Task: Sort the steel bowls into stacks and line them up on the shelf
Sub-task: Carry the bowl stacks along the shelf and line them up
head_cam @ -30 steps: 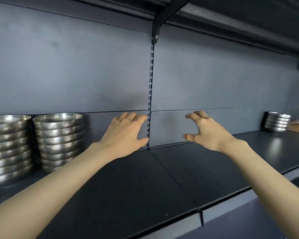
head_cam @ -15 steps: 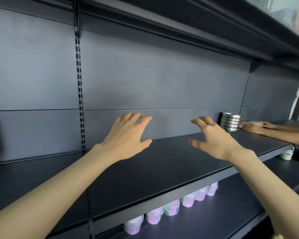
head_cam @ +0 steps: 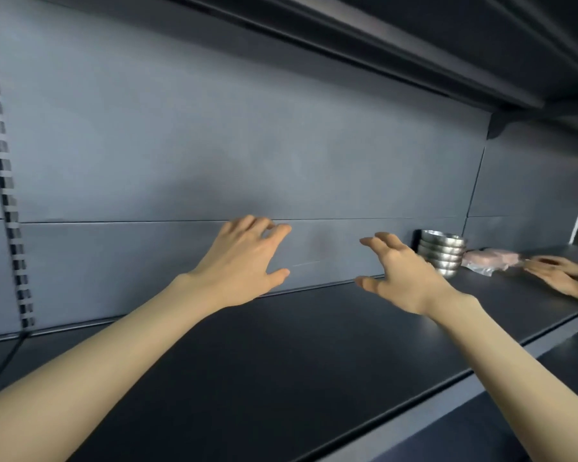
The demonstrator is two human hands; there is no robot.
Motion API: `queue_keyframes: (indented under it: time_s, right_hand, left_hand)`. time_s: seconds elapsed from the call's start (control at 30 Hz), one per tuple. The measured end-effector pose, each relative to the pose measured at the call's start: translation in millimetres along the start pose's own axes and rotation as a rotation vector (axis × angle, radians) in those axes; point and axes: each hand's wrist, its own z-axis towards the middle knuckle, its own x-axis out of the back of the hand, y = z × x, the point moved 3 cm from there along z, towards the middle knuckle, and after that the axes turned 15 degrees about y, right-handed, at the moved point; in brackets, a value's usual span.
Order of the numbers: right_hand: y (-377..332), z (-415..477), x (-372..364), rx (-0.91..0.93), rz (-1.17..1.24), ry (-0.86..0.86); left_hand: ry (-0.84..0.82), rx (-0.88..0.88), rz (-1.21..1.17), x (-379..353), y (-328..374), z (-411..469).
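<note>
A short stack of steel bowls (head_cam: 442, 251) stands at the back of the dark shelf (head_cam: 281, 355), toward the right. My right hand (head_cam: 404, 275) hovers just left of that stack with its fingers spread, holding nothing. My left hand (head_cam: 247, 258) floats above the shelf further left, fingers relaxed and empty. Both palms face down and forward. Neither hand touches the bowls.
Another person's hands (head_cam: 561, 271) rest on the shelf at the far right beside a pinkish plastic packet (head_cam: 491, 260). A slotted upright rail (head_cam: 7, 181) runs down the back panel at left. An upper shelf (head_cam: 414, 45) overhangs.
The view has swung right: the two tall bowl stacks at left have left the frame, and the small stack at right is much nearer. Both hands stay spread and empty.
</note>
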Motion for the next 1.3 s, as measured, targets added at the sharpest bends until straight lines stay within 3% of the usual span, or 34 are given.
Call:
queue_keyframes:
  time_s: [0.4, 0.83, 1.1, 1.3]
  right_hand:
    - [160, 84, -49, -0.034, 0.007, 0.025]
    - [338, 150, -79, 0.104, 0.098, 0.031]
    - [409, 177, -90, 0.084, 0.147, 0.092]
    - [447, 186, -111, 0.012, 0.233, 0.115]
  left_hand:
    - [-0.029, -0.029, -0.046, -141, 67, 103]
    - [-0.131, 0.189, -0.054, -278, 181, 173]
    - [-0.185, 0.269, -0.182, -340, 230, 203]
    - [-0.251, 0.409, -0.431, -397, 251, 215]
